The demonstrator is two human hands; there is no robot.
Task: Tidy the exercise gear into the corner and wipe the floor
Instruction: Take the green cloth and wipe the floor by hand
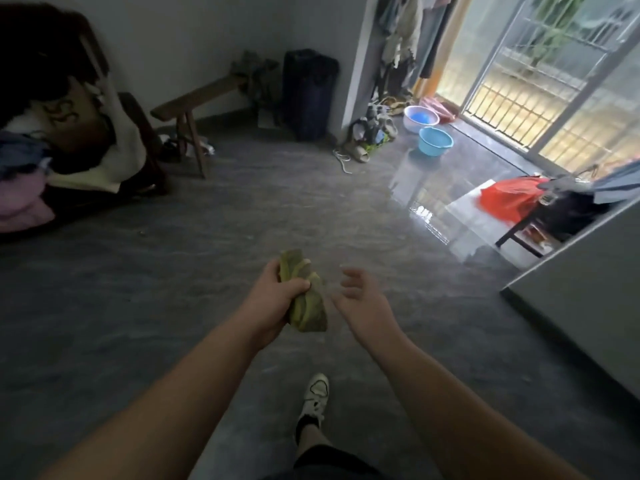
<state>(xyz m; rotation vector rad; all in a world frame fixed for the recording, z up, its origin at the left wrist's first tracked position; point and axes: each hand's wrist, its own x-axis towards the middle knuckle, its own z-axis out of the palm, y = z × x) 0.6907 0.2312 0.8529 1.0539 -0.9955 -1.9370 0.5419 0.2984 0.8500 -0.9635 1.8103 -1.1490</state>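
Left hand clenched around a bunched yellow-green cloth, held above the middle of the grey floor. Right hand just beside the cloth, not touching, fingers loosely curled, holding nothing. White shoe planted on the floor below both hands. Two blue basins near the far right edge of the floor by the barred window; wooden bench along the far wall.

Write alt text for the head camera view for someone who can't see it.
A person's left hand grips a bunched green cloth above a grey floor, the right hand open beside it. Two blue basins sit near a bright balcony door.
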